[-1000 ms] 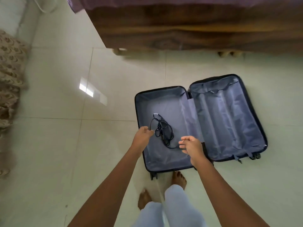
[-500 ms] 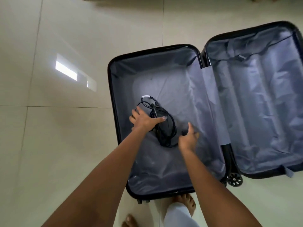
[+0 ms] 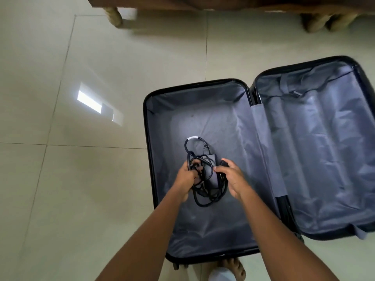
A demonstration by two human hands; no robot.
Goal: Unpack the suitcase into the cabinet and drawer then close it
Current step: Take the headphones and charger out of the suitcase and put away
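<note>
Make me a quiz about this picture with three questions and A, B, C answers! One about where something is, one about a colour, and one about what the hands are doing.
1. Where is the black charger cable?
A. In the half of the suitcase on the person's left.
B. In the half on the person's right.
C. On the floor tiles.

2. What colour is the suitcase lining?
A. Red.
B. Grey-blue.
C. Yellow.

3. What are the left hand and right hand doing?
A. Hanging free.
B. Pulling a zip.
C. Gripping the cable bundle.

Answers:
1 A: the bundle is over that half's lining.
2 B: both halves show grey-blue fabric.
3 C: the fingers of both hands curl round the cable and its adapter.
</note>
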